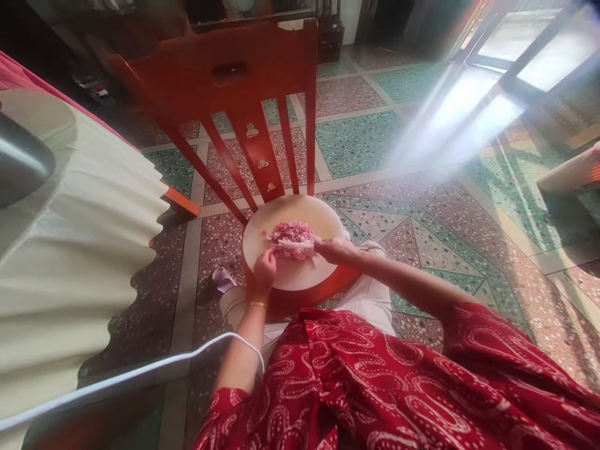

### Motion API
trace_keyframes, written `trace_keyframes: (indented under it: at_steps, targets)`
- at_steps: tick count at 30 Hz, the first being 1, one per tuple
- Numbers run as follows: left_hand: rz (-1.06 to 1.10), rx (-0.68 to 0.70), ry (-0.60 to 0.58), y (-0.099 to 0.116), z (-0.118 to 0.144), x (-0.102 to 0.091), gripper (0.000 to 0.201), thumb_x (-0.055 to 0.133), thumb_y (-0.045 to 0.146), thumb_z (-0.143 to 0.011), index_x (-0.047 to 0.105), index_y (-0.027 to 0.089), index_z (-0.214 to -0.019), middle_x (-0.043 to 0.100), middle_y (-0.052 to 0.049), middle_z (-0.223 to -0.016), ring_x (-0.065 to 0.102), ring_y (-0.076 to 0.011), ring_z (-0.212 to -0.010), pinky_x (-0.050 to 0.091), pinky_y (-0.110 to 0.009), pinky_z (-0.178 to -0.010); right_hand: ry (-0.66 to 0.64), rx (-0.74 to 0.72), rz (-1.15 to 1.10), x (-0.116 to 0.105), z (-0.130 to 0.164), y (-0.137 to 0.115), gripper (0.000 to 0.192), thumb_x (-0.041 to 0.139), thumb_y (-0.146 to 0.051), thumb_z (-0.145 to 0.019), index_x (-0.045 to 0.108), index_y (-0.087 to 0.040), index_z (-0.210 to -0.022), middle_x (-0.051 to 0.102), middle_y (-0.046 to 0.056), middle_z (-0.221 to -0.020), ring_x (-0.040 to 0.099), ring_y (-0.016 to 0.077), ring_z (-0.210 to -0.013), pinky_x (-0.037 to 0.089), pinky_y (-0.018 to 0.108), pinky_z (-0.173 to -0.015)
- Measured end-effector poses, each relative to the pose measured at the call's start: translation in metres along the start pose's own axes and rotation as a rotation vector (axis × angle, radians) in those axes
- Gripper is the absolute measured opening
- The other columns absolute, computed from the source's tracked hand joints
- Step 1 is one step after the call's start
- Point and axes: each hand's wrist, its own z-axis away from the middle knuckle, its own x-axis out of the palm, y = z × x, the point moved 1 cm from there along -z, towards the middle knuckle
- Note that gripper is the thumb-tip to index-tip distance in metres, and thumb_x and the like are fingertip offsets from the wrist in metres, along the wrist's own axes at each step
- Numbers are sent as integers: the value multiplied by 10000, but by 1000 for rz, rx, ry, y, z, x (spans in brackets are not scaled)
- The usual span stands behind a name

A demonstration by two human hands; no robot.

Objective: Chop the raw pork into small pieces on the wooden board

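Observation:
On a round pale cutting board (262, 275) lies a heap of chopped pink meat (293, 226), with a small piece apart on its left. My right hand (337, 250) is wrapped round the handle of a knife (295, 245). Its light blade lies across the meat, pointing left. My left hand (265, 265) is curled at the board's left front, close to the blade's tip, with fingers closed. Whether it pinches the tip or a bit of meat cannot be made out.
The board rests on the seat of a red wooden chair (253, 125) with a slatted back. At left stands a table with a cream pleated cloth (103, 212). A white cable (154, 361) runs to my left forearm. Sunlight falls on the terrazzo floor (360, 147).

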Motion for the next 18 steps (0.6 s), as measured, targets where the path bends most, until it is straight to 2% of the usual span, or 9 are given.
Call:
trace_keyframes:
  at_steps: [3,6,8,12,18]
  targets:
    - [84,-132,-9,-2,-9,-7,220,464,205,-829,659,191,-929,700,-89,-846,641,-203,-791,483,-302,-739,-24,-122,82,9,22,32,275,359,-271,-966,607,-174,-1032,680,98,-835,597,166,-683,358,258,-596]
    - [118,-183,-65,-2,-10,-7,205,498,222,-806,675,199,-907,710,-72,-833,645,-197,-773,490,-292,-726,-77,-211,176,28,39,58,241,387,-220,-956,622,-181,-991,677,87,-825,584,162,-697,338,261,-607]
    - [150,-215,-112,-1,-11,-2,209,506,226,-797,677,191,-911,712,-67,-834,648,-193,-772,496,-288,-726,-96,-235,226,40,39,67,250,382,-195,-959,628,-179,-1001,672,84,-817,575,165,-705,330,267,-615]
    - [261,-277,-232,5,-22,7,244,478,239,-818,666,160,-954,715,-66,-864,654,-176,-765,512,-279,-731,-24,-253,245,48,8,70,281,360,-174,-968,630,-164,-1044,665,101,-876,560,168,-751,315,280,-642]
    - [221,-182,-252,11,-47,-7,242,489,309,-846,682,178,-905,716,-70,-879,655,-196,-853,507,-314,-821,111,-356,249,24,-40,69,305,338,-173,-976,631,-178,-1061,653,103,-941,528,169,-821,287,296,-685]
